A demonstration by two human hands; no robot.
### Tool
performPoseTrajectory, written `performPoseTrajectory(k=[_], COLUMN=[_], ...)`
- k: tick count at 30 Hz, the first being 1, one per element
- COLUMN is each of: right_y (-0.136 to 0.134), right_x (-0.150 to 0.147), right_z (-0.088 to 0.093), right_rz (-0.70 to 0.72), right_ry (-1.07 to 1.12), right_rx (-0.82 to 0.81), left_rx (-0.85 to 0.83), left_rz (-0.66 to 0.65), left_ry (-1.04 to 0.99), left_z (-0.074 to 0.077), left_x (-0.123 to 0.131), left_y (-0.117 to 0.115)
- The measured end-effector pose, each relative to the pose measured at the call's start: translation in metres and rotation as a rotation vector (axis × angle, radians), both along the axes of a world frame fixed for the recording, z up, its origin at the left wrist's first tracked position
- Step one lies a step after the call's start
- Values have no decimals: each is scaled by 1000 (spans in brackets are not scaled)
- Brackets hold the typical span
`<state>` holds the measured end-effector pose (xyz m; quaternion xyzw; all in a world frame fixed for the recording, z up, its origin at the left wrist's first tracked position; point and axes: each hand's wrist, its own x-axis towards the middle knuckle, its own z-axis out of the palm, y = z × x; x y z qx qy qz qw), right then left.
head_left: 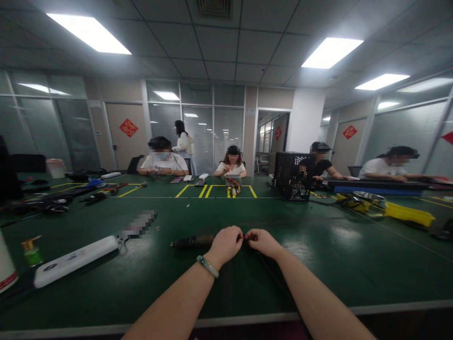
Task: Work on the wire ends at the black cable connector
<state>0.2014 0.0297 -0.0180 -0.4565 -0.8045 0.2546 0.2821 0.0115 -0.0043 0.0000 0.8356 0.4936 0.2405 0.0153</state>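
Note:
My left hand (226, 244) and my right hand (262, 242) meet at the fingertips over the green table (318, 264), both curled shut in a pinch. What they pinch between them is too small to make out; a thin dark cable (274, 278) runs from under them toward me. A dark cylindrical tool (191, 242) lies just left of my left hand, which wears a pale green bracelet (207, 266).
A white power strip (76, 260) lies at the left with a small green bottle (31, 251) beyond it. A black mesh computer case (294, 175) stands mid-table, a yellow tray (408, 213) to the right. Several people sit at the far side.

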Motion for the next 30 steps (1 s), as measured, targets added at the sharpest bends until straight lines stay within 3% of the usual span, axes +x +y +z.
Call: performPoseTrajectory(k=[30], right_y=[5], right_x=[-1], right_z=[-6], right_rz=[-82], right_ry=[7], right_rx=[-36], left_rx=[3], left_rz=[-1], left_ry=[10], left_z=[1], left_x=[-1], left_y=[2])
